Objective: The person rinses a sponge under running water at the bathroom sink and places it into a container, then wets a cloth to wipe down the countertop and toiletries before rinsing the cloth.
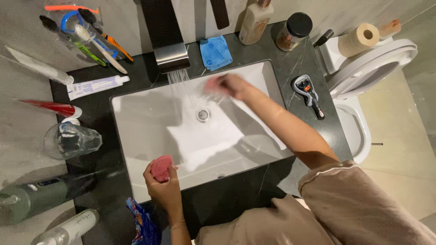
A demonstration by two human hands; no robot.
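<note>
My left hand [164, 188] rests at the front rim of the white rectangular sink [136, 109] and grips a pink sponge [161, 168]. My right hand [225, 86] is stretched out over the basin near the stream of water [179, 81] that falls from the dark metal tap [170, 54]. It is blurred by motion, so its fingers and anything in them cannot be made out. The drain [203, 114] lies just below that hand.
On the dark counter: a blue cloth [215, 52], toothbrushes [97, 43], toothpaste tubes [95, 86], a glass tumbler [72, 140], a razor [309, 93], a bottle [255, 20] and a jar [293, 31]. A toilet [368, 77] with a paper roll [361, 38] stands to the right.
</note>
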